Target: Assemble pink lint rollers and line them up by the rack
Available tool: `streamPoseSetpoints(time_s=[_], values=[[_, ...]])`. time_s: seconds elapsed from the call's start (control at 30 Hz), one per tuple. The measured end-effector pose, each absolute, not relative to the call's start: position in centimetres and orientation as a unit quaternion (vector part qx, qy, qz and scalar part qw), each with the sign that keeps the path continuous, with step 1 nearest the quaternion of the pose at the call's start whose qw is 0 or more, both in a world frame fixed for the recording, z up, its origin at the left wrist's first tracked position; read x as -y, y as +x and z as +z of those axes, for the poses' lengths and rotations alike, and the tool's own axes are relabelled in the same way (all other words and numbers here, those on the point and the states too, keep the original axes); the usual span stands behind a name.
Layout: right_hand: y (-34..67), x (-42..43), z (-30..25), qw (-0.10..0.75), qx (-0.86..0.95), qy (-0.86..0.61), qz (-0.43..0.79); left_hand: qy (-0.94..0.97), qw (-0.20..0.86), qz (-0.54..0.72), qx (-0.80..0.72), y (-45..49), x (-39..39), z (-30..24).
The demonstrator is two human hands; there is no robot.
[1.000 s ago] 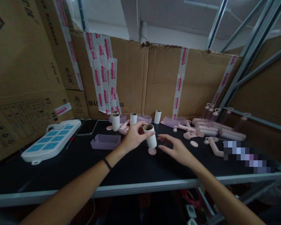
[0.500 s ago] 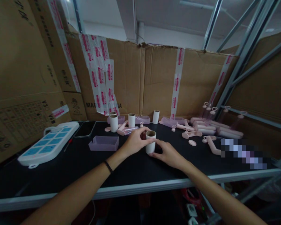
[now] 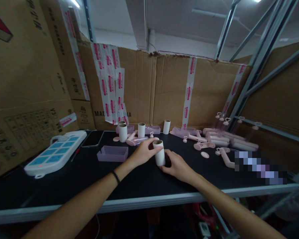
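My left hand point(image 3: 142, 153) grips a white cardboard-core roll point(image 3: 159, 153) near its top, holding it upright just above the black bench top point(image 3: 64, 179). My right hand point(image 3: 176, 165) is closed around the roll's bottom end, where a pink cap was a second ago; the cap itself is hidden under my fingers. A black band circles my left wrist. A shallow purple tray point(image 3: 112, 153) lies just left of my left hand.
Three more white rolls point(image 3: 123, 132) stand at the back beside purple covers. Pink handles point(image 3: 224, 157) and a loose pink cap point(image 3: 204, 154) lie to the right. A white and blue board point(image 3: 55, 152) and a phone point(image 3: 92, 138) rest at left. Cardboard walls surround the bench.
The roll came down from a tilted lift onto the pink cap. My right hand, open a second ago, has closed round the roll's base.
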State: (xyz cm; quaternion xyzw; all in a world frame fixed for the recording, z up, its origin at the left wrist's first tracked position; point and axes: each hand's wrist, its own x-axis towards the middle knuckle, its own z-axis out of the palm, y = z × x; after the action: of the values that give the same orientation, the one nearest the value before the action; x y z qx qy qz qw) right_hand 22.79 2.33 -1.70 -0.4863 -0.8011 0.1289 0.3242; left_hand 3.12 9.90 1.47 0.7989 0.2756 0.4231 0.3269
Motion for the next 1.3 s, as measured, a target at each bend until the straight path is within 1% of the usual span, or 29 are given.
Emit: streamPoseSetpoints(time_s=[0.17,0.3,0.43,0.53,0.63,0.77,0.87,1.0,1.1,1.17,1.23,1.3], values=[[22.9,-2.1,-1.9,0.376,0.781,-0.456,0.202,0.727,0.438,0.416,-0.327,2.9,-10.6,1.2],[23.1,-2.0,-2.1,0.421,0.756,-0.440,0.239,0.660,0.519,0.426,-0.336,3.0,-10.3,1.3],[23.0,-2.0,-1.9,0.494,0.713,-0.411,0.280,0.580,0.608,0.432,-0.328,3.2,-9.7,1.6],[22.8,-2.0,-1.4,0.527,0.702,-0.375,0.297,0.537,0.667,0.417,-0.305,3.3,-9.4,1.6],[22.8,-1.9,-0.8,0.526,0.718,-0.345,0.298,0.521,0.706,0.384,-0.288,3.5,-9.3,1.3],[23.1,-2.0,-0.2,0.488,0.754,-0.324,0.299,0.512,0.727,0.363,-0.278,3.6,-9.1,0.9],[23.4,-2.1,0.3,0.454,0.783,-0.333,0.265,0.517,0.731,0.354,-0.272,3.7,-8.8,0.9],[23.2,-2.1,0.9,0.412,0.823,-0.346,0.183,0.520,0.728,0.356,-0.269,3.9,-8.5,1.0],[22.8,-2.4,0.9,0.425,0.823,-0.360,0.115,0.511,0.731,0.374,-0.255,4.1,-8.4,1.0],[22.5,-2.7,0.7,0.445,0.801,-0.396,0.059,0.513,0.730,0.376,-0.250,4.3,-8.2,0.8],[22.3,-3.2,0.4,0.458,0.772,-0.440,0.001,0.529,0.731,0.354,-0.246,4.6,-7.9,0.7],[22.1,-3.4,0.3,0.451,0.760,-0.466,-0.036,0.548,0.734,0.325,-0.237,4.8,-7.5,0.5]])
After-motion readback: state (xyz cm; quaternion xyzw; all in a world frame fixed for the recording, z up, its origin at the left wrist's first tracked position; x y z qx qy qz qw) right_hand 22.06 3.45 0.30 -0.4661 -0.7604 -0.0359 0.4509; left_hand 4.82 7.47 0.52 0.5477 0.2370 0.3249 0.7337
